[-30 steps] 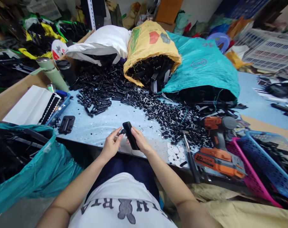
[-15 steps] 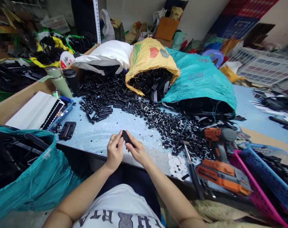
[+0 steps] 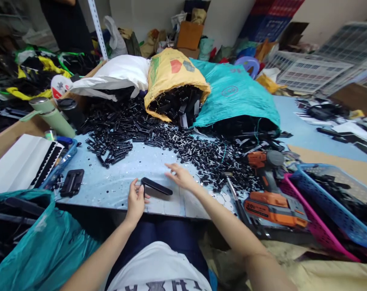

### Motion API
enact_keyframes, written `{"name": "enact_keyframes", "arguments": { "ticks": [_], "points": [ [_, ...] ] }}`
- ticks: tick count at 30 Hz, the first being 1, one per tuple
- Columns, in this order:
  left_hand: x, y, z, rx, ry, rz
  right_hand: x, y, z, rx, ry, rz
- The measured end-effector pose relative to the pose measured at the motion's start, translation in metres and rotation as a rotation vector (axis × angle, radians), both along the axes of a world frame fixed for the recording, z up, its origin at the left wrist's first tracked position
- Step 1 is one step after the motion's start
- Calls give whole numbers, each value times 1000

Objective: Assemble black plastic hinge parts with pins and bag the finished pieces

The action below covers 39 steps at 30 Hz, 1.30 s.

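My left hand (image 3: 136, 201) is closed around one end of a long black plastic part (image 3: 157, 186), which looks bent at the held end. Its long arm points right above the front edge of the light-blue table (image 3: 117, 180). My right hand (image 3: 180, 176) is just beyond and to the right of the part, apart from it, with fingers spread and nothing in them. A heap of small black pins with pale shanks (image 3: 198, 155) lies past the right hand. Farther left spreads a pile of black plastic pieces (image 3: 117, 151).
Yellow (image 3: 177, 74), white (image 3: 119, 74) and teal (image 3: 232, 97) sacks lie along the back. A hammer (image 3: 235, 194) and an orange cordless drill (image 3: 271, 206) are at right, beside a blue basket (image 3: 332, 206). A flat black part (image 3: 72, 182) sits at left.
My hands were together on a small-looking black piece; now they are apart. The left has turned the part so its long side shows, and the right has let go and opened. The view has shifted right.
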<state>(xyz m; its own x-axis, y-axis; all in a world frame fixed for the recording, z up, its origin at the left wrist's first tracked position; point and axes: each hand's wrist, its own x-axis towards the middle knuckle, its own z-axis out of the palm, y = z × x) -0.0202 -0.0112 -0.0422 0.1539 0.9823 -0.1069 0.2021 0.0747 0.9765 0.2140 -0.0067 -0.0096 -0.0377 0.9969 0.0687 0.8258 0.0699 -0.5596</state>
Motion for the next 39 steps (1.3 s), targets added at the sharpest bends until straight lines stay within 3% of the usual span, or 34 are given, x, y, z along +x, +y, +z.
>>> {"name": "enact_keyframes", "arguments": {
  "ticks": [2,4,6,8,10,13,19,24,30,32,35,39],
  "points": [
    [-5,-3,-6,139,154,-21,50,20,9,51,-102,-184],
    [-10,0,-4,385,365,-106,98,39,18,9,-240,-359],
    [-9,8,2,609,539,-277,137,58,24,-54,-345,-480],
    [-3,17,10,718,658,-478,164,74,28,-87,-394,-550],
    [6,26,16,734,745,-621,183,86,28,-107,-417,-601],
    [14,33,20,724,812,-729,204,102,25,-147,-447,-688],
    [11,25,15,725,838,-706,237,134,12,-223,-430,-813],
    [15,20,13,673,797,-675,239,154,13,-264,-364,-871],
    [13,20,12,615,834,-659,216,153,54,-302,-275,-885],
    [8,20,15,607,765,-632,202,133,67,-329,-285,-877],
    [3,21,24,568,531,-509,173,80,75,-266,-344,-786],
    [12,32,36,307,107,-298,111,-13,70,-67,-200,-567]
  ]
}}
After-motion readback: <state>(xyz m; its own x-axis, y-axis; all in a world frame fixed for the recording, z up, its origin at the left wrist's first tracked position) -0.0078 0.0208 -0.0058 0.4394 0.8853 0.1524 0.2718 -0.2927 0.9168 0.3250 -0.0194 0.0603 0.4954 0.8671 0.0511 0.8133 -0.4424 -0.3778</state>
